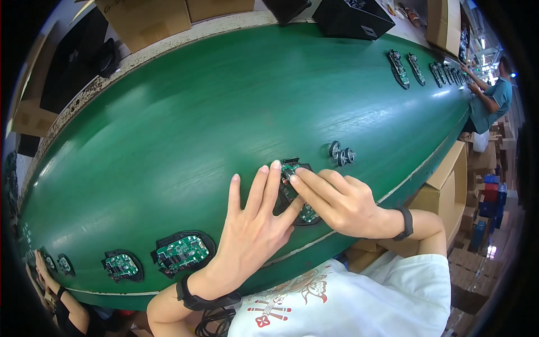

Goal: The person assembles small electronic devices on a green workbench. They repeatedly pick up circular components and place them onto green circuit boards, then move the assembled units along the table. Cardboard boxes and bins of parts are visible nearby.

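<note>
Some carton handwriting (119, 6) beyond left hand (252, 227)

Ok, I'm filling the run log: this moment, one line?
left hand: on circuit-board unit | right hand: same unit | wheels: apart, on green surface

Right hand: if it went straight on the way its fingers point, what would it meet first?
Probably the circuit board already at its fingertips, then the left hand; depth there is hard to judge.

Ten-plus circuit boards (182, 253) and three wheels (335, 148) share one belt (224, 112).
</note>
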### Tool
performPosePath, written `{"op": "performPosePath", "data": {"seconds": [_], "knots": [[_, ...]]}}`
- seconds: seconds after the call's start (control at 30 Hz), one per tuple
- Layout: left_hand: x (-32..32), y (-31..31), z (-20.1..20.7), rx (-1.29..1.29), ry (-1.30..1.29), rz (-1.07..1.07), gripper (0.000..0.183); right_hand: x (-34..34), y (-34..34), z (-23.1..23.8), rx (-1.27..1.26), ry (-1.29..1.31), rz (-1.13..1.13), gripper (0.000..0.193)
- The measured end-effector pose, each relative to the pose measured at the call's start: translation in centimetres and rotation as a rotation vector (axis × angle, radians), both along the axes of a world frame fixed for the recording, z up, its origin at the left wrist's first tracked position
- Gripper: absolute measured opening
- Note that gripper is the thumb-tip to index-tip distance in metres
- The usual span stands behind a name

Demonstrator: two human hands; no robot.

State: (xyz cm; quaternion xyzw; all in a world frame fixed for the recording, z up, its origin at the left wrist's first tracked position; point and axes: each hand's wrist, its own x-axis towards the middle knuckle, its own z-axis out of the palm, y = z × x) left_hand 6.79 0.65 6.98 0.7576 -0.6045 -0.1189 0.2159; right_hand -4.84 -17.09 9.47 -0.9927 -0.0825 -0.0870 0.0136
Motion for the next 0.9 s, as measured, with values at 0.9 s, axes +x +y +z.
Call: {"op": "performPosePath", "data": {"seconds": [0.9], "knots": [[-0.1, 1.5, 1.4, 0.165, -0.263, 0.008, 0.067, -1.6, 0.3, -0.4, 0.488, 0.026, -0.280, 0.019]]}}
